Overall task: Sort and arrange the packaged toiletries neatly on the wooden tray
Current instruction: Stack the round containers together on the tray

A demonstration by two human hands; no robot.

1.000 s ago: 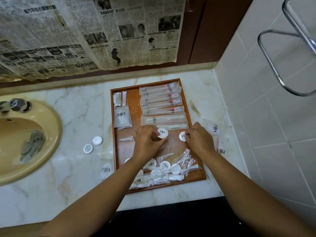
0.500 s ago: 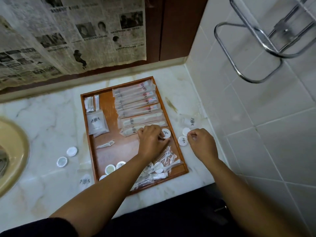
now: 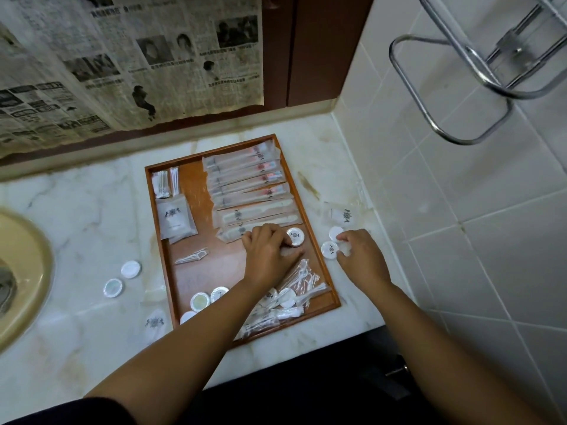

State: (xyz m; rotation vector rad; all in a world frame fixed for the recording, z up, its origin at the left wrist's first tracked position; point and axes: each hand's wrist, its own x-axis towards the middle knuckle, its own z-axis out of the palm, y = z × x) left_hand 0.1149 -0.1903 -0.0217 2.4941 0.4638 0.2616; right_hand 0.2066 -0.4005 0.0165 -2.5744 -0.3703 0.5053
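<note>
The wooden tray (image 3: 190,185) lies on the marble counter. Long toothbrush and comb packets (image 3: 245,179) fill its far right in a row. A white sachet (image 3: 175,217) and cotton-bud packs (image 3: 165,182) lie at its far left. My left hand (image 3: 267,256) is over the tray and pinches a round white soap disc (image 3: 295,237) near the right rim. My right hand (image 3: 359,256) is on the counter just right of the tray, its curled fingers touching two round discs (image 3: 329,250). Several more discs (image 3: 201,302) and clear packets (image 3: 294,289) are heaped at the tray's near end.
Two round discs (image 3: 122,277) and a clear logo packet (image 3: 155,322) lie on the counter left of the tray. Another packet (image 3: 342,214) lies by the tiled wall. A beige sink (image 3: 30,271) is at left. A chrome rack (image 3: 460,72) projects from the right wall.
The view swung right. My right hand left the tray with its disc and now sits on the counter beside two discs. My left hand stayed on the disc by the right rim.
</note>
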